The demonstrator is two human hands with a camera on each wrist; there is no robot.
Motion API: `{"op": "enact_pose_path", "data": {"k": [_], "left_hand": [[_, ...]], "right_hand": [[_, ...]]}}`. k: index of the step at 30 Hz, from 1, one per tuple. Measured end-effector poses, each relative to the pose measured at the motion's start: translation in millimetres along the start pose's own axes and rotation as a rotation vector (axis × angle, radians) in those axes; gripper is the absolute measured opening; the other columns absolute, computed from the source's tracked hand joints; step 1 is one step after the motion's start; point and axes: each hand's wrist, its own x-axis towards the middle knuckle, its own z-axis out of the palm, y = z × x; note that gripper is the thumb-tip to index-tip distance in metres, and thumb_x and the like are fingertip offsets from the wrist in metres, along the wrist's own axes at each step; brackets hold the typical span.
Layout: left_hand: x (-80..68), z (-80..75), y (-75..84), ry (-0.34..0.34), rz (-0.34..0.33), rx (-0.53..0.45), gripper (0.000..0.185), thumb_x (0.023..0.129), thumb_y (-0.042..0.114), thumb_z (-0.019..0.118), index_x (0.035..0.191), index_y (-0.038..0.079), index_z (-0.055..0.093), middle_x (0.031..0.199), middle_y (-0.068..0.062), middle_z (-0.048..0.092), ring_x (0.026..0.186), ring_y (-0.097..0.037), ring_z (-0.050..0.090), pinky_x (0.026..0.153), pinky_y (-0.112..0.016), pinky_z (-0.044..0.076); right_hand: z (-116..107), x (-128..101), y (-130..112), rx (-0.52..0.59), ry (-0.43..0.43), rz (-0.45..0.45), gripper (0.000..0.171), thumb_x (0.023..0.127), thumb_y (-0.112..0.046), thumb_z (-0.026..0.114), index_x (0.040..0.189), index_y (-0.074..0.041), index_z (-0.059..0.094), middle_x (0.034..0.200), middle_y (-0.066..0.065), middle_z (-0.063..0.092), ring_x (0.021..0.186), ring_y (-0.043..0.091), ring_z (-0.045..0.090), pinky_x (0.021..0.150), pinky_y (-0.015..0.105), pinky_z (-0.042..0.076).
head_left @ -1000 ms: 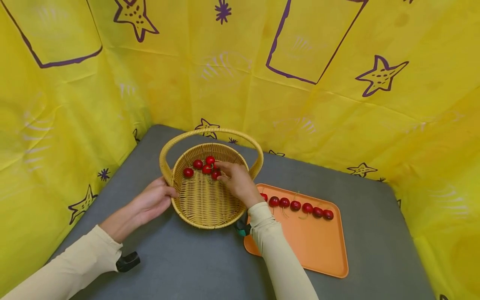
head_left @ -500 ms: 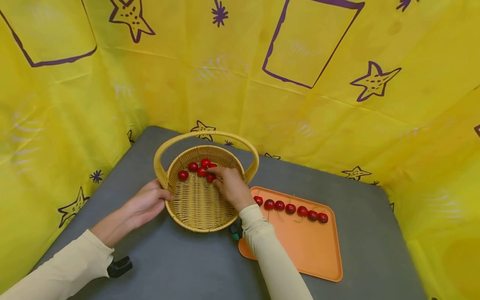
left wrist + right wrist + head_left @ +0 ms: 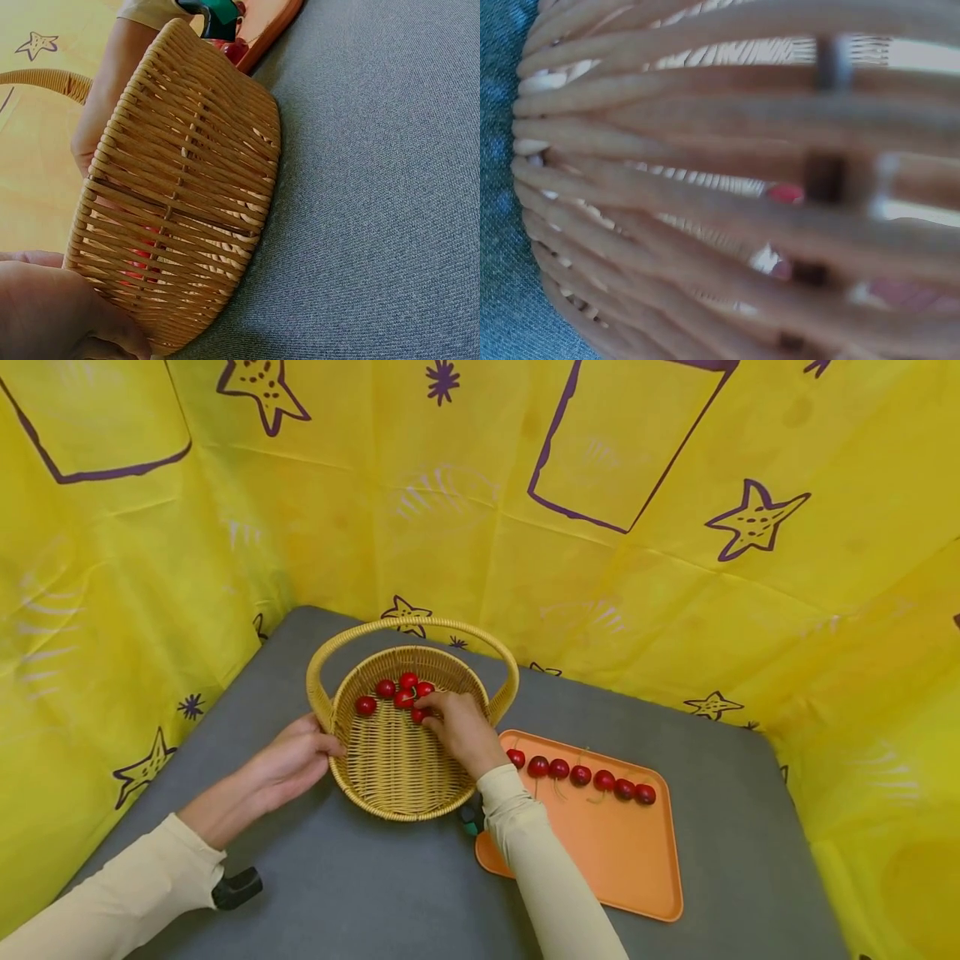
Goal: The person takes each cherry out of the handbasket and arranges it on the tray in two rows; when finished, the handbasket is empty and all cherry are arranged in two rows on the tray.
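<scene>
In the head view my left hand [image 3: 296, 760] grips the left rim of a round wicker basket [image 3: 408, 768], below the foot of its tall arched handle, thumb over the rim. The left wrist view shows that hand [image 3: 60, 311] against the woven wall [image 3: 180, 187]. My right hand [image 3: 465, 731] reaches inside over the right rim, thumb and fingertips closed around a red cherry [image 3: 417, 716], partly hidden by them. Several cherries [image 3: 385, 688] lie toward the back of the basket. Blurred weave [image 3: 705, 172] fills the right wrist view, with red fruit [image 3: 785, 193] behind its gaps.
An orange tray [image 3: 600, 860] lies right of the basket, with a row of several stemmed cherries [image 3: 580, 775] along its far side. The right forearm crosses the tray's left part. Yellow patterned cloth [image 3: 450, 527] hangs behind the grey table [image 3: 360, 893].
The whole scene has shifted slightly in the head view. Within the basket, the cherry at my right fingertips has moved a little toward me; the left hand keeps its grip on the rim.
</scene>
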Motion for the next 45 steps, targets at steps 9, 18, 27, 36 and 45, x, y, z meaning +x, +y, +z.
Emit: {"op": "enact_pose_path", "data": {"k": [9, 18, 27, 36, 45], "left_hand": [[0.2, 2.2, 0.3, -0.008, -0.003, -0.001, 0.091, 0.089, -0.020, 0.038, 0.164, -0.005, -0.012, 0.173, -0.023, -0.003, 0.158, -0.033, -0.001, 0.130, -0.047, 0.004], [1.1, 4.7, 0.9, -0.020, -0.008, -0.014, 0.092, 0.089, -0.020, 0.037, 0.164, -0.004, -0.013, 0.174, -0.022, -0.003, 0.158, -0.032, -0.002, 0.130, -0.047, 0.004], [1.5, 6.9, 0.0, -0.015, -0.019, -0.021, 0.092, 0.088, -0.021, 0.037, 0.164, -0.004, -0.013, 0.174, -0.022, -0.003, 0.158, -0.033, -0.001, 0.130, -0.048, 0.004], [-0.1, 4.8, 1.6, -0.006, -0.030, -0.007, 0.093, 0.090, -0.020, 0.037, 0.164, -0.001, -0.016, 0.174, -0.021, -0.006, 0.158, -0.032, -0.003, 0.130, -0.046, 0.004], [0.8, 0.1, 3.6, -0.012, -0.026, 0.002, 0.093, 0.091, -0.020, 0.037, 0.164, -0.001, -0.016, 0.174, -0.022, -0.004, 0.159, -0.032, -0.001, 0.130, -0.046, 0.006]], "right_hand": [[0, -3, 2, 0.005, -0.013, -0.012, 0.024, 0.099, -0.013, 0.073, 0.123, -0.014, 0.080, 0.119, 0.000, 0.078, 0.113, 0.015, 0.070, 0.096, 0.028, 0.056], [-5, -4, 2, 0.002, -0.065, -0.008, 0.027, 0.100, -0.015, 0.073, 0.127, -0.014, 0.078, 0.121, 0.002, 0.077, 0.111, 0.015, 0.069, 0.092, 0.029, 0.056], [-17, -18, -9, 0.139, 0.007, 0.011, 0.030, 0.102, -0.022, 0.071, 0.132, -0.018, 0.076, 0.123, -0.002, 0.077, 0.107, 0.007, 0.071, 0.086, 0.021, 0.057], [-76, -72, -39, 0.302, 0.205, -0.096, 0.034, 0.099, -0.016, 0.074, 0.133, -0.015, 0.075, 0.124, -0.002, 0.077, 0.102, 0.006, 0.075, 0.085, 0.022, 0.060], [-107, -128, -9, 0.264, 0.395, 0.045, 0.039, 0.093, -0.008, 0.080, 0.131, -0.013, 0.076, 0.122, 0.003, 0.077, 0.105, 0.011, 0.075, 0.082, 0.028, 0.062]]}}
